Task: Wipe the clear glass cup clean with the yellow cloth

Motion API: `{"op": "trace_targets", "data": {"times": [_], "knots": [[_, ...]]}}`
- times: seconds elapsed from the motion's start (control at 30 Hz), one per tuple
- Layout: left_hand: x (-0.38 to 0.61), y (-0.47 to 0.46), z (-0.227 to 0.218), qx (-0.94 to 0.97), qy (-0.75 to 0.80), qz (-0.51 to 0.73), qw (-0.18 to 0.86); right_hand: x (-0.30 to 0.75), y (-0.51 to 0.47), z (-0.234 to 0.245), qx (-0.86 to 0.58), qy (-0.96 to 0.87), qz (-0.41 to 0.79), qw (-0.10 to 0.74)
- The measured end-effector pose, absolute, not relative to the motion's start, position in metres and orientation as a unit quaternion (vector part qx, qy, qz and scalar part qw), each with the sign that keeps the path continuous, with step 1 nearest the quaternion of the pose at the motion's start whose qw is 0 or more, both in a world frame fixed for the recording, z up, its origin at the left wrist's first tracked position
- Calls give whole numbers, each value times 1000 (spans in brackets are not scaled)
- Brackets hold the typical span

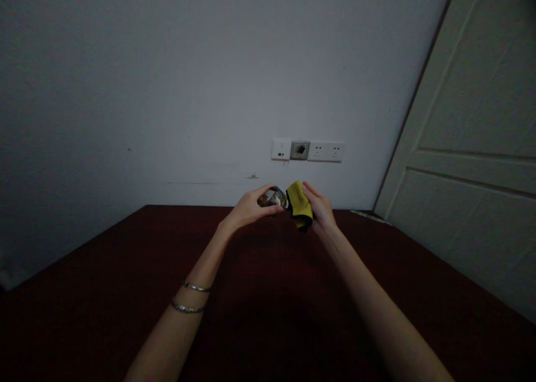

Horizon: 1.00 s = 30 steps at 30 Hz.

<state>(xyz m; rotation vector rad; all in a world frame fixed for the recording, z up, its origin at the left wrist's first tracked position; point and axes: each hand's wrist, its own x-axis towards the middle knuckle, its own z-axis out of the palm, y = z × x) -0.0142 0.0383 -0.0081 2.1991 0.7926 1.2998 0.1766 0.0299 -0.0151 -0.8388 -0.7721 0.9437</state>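
Note:
My left hand (251,208) is closed around a small shiny, glassy object (274,197) with brown and clear patches; its exact kind I cannot make out. Thumb and fingers grip it from the left side. In my right hand (321,208) is a yellow cloth (298,200) with a black edge, bunched and hanging down a little. The cloth is right beside the right end of the shiny object; whether they touch is hard to tell. Both hands are held out in front of me above the far part of the dark red table.
The dark red table (268,304) reaches back to a pale wall (188,91). Sockets and switch plates (325,151) are set in the wall behind my hands. A white panelled door (473,147) stands along the right. A thin flat strip (371,216) lies at the table's back right corner.

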Motion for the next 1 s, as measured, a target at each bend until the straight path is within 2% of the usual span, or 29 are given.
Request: {"op": "trace_targets", "data": {"times": [0.1, 0.27, 0.37, 0.5, 0.67, 0.77, 1.0], "knots": [[-13, 32, -6, 854, 280, 419, 128, 180, 38, -20, -377, -346, 447, 733], [-2, 28, -11, 900, 284, 318, 93, 182, 44, -26, -366, -349, 488, 712], [2, 30, -15, 906, 276, 308, 91, 178, 45, -31, -358, -353, 528, 684], [2, 34, -18, 886, 220, 382, 146, 171, 44, -36, -344, -358, 590, 637], [2, 32, -18, 846, 235, 415, 237, 172, 35, -32, -312, -371, 641, 595], [5, 37, -25, 810, 239, 451, 290, 172, 27, -26, -286, -375, 644, 602], [30, 55, -51, 657, 196, 560, 465, 162, 25, -23, -282, -339, 587, 679]]}}
